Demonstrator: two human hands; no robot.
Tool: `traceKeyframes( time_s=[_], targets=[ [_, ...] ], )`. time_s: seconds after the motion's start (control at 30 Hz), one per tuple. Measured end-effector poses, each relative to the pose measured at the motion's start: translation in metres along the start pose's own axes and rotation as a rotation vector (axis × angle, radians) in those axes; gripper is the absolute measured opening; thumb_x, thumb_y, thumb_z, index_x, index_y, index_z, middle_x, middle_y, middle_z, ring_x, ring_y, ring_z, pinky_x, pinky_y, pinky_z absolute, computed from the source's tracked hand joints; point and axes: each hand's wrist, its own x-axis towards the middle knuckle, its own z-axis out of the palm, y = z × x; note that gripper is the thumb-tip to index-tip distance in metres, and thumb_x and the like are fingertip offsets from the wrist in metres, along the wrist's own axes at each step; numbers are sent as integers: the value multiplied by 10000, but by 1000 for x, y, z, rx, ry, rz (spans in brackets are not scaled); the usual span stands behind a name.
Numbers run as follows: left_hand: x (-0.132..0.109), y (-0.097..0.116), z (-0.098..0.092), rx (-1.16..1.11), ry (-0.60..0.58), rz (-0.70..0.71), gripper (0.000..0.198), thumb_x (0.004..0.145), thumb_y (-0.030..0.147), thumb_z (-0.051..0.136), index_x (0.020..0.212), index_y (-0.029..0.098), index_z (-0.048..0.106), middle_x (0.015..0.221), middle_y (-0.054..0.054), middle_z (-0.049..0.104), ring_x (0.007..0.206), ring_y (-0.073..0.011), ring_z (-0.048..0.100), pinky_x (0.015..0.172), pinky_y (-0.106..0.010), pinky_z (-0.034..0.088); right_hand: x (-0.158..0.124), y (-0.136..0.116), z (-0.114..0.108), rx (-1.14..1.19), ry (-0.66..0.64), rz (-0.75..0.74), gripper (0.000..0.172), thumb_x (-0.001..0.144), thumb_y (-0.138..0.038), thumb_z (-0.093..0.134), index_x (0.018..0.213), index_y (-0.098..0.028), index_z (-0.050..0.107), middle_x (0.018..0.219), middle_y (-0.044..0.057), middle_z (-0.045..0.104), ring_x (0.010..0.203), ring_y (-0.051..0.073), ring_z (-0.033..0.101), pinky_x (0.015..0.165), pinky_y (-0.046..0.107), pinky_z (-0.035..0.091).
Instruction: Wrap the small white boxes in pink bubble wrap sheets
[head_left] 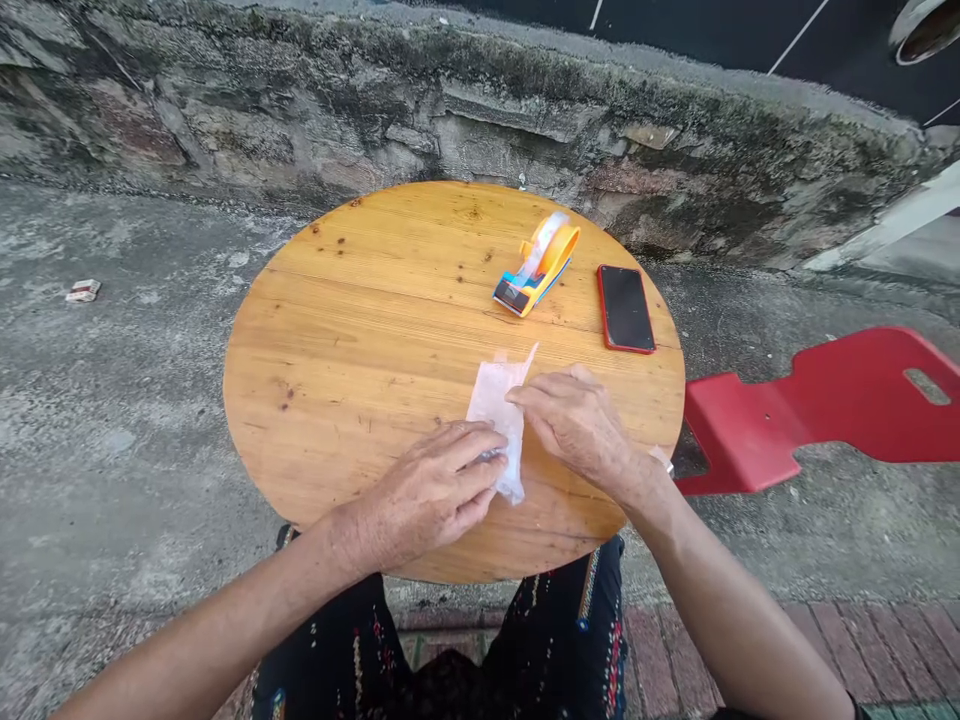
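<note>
A pale pinkish-white plastic packet (499, 385) lies on the wooden table near its front. Its lower end is crumpled and clear, and a thin strip sticks up at its top right corner. What is inside, if anything, cannot be made out. My left hand (439, 485) presses on the packet's lower left part, fingers curled over it. My right hand (574, 420) pinches the packet's right edge between thumb and forefinger. Beyond the hands stands a yellow and blue tape dispenser (540, 265) with a roll of clear tape.
The round wooden table (337, 330) carries a phone in a red case (626, 310) at the right. A small white object (661, 458) shows partly behind my right wrist. A red chair (780, 410) stands to the right, and a stone wall (300, 110) runs behind.
</note>
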Motion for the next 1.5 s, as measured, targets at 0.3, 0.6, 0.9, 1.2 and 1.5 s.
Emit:
traceKeyframes(
  time_s=[0.3,0.6,0.9,1.2,1.5],
  targets=[
    [5,3,-2,-24,42,-14,195,832,98,600,1021,145,618,1150,-52,632,1181,-236,495,1029,-393,441,7,1,20,218,-65,-45,166,961,-220,490,929,-217,653,879,9,713,821,150,620,763,298,358],
    [11,-4,-8,-24,-54,21,115,853,125,551,941,153,619,1093,-61,635,1135,-218,540,994,-388,432,13,2,26,315,-177,176,166,847,-162,536,979,-201,628,797,15,699,705,147,589,658,266,374],
    [21,-10,-13,5,-105,47,93,823,158,552,863,172,635,997,-77,614,1048,-235,544,987,-433,402,9,7,20,489,-249,100,241,919,-173,466,967,-240,692,869,8,716,788,129,615,698,250,408],
    [23,-17,-16,-72,-156,37,96,789,154,554,857,175,619,1030,-63,590,929,-201,548,839,-347,454,5,9,19,607,-182,217,258,899,-156,456,1022,-228,671,959,11,719,859,135,642,776,271,460],
    [22,-17,-14,-118,-145,23,127,779,125,547,871,184,612,1008,-50,575,907,-183,543,843,-349,448,8,34,38,775,34,638,311,763,-413,684,963,-176,661,825,38,697,667,142,601,592,278,450]
  ],
)
